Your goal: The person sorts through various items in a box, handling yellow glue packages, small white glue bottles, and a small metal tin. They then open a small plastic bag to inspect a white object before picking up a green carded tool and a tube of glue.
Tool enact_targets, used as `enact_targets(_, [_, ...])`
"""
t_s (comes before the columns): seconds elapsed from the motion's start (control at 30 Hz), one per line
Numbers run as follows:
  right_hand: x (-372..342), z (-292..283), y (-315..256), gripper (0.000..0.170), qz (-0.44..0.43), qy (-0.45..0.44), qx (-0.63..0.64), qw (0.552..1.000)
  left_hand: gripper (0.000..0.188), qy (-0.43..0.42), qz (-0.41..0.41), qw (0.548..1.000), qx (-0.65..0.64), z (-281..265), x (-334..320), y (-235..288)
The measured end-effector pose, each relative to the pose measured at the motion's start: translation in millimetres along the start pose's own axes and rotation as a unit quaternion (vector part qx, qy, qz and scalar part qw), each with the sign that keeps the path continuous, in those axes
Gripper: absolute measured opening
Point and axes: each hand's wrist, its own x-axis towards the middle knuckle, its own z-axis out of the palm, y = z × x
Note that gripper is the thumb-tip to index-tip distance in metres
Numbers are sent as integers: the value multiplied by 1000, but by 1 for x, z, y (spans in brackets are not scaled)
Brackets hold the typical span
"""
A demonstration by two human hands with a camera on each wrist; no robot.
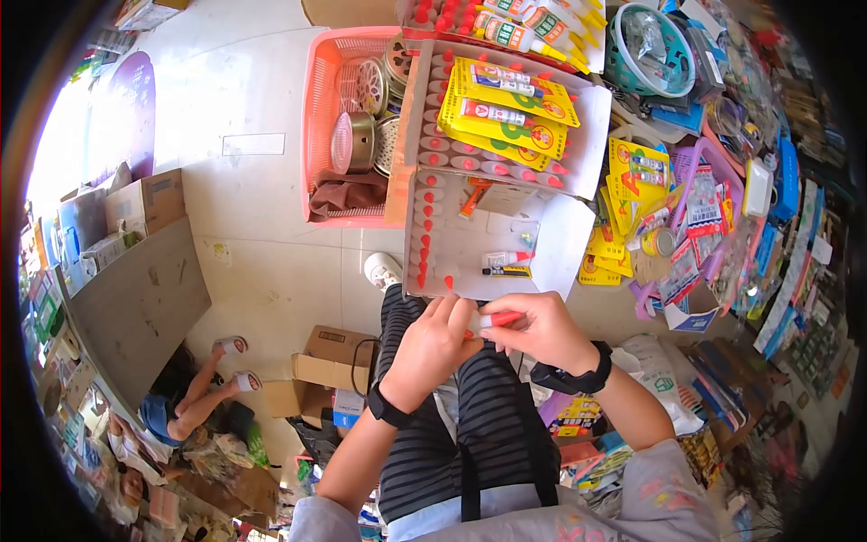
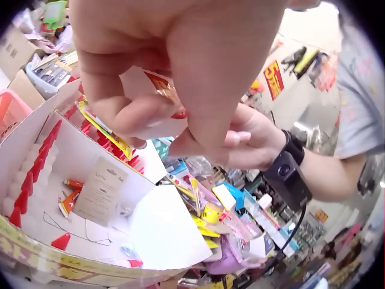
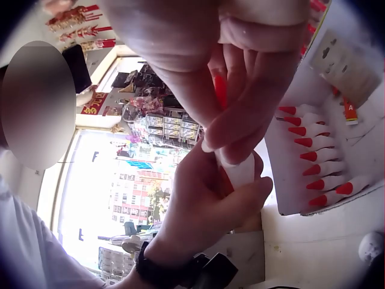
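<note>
Over the near edge of the white-lined carton point(image 1: 566, 248), both hands meet at a small white bottle point(image 3: 242, 173) with a red cap point(image 1: 502, 318). My left hand point(image 1: 435, 341) has its fingers curled around the white body. At the cap end, my right hand point(image 1: 545, 331) pinches the bottle between thumb and fingers; part of the cap is hidden behind them in the right wrist view. Similar red-tipped bottles point(image 3: 325, 158) stand in a row along the carton's side. Also inside the carton are a small white tube point(image 1: 508, 258), a black-and-yellow tube point(image 1: 506, 271) and a beige card point(image 2: 100, 191).
Yellow carded glue packs point(image 1: 506, 113) lie across more red-tipped bottles in the adjoining carton. A pink basket point(image 1: 318, 117) with round tins is left of it. At right, packaged goods crowd a purple basket point(image 1: 684, 172). Another person's legs point(image 1: 206, 388) show at lower left.
</note>
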Motion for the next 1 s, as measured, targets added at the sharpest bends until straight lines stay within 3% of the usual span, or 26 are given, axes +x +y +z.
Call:
enact_targets(0.1, [4,0,9,23,-78,26,-73,994,51,8,-11,1000,-28,3,-4,-7])
enact_targets(0.2, [11,-10,11,22,-129,95,-167,973,56,86,-27,996,26,-7,-5,-8])
enact_targets(0.23, [15,-15,8,21,-128,109,-222,960,56,89,-81,993,5,-7,-12,-15])
enact_targets(0.3, [32,-25,18,19,-143,109,-338,924,53,126,-103,986,25,-8,-19,-29])
enact_targets(0.4, [63,-18,43,13,-167,77,-407,895,49,143,-126,981,40,-5,-27,-45])
enact_targets(0.53, [99,0,82,12,-146,-5,-450,881,42,161,-130,977,50,-4,-28,-52])
enact_targets(0.63, [105,14,92,13,-133,-17,-460,878,38,162,-134,977,37,-3,-27,-50])
enact_targets(0.83, [92,14,83,13,-182,10,-417,890,31,123,-125,984,28,5,-19,-47])
enact_targets(0.93, [86,-8,92,18,-133,54,-430,891,29,103,-99,989,36,12,-12,-47])
enact_targets(1.0, [87,-29,92,16,-69,81,-486,867,28,86,-76,992,46,17,-8,-47])
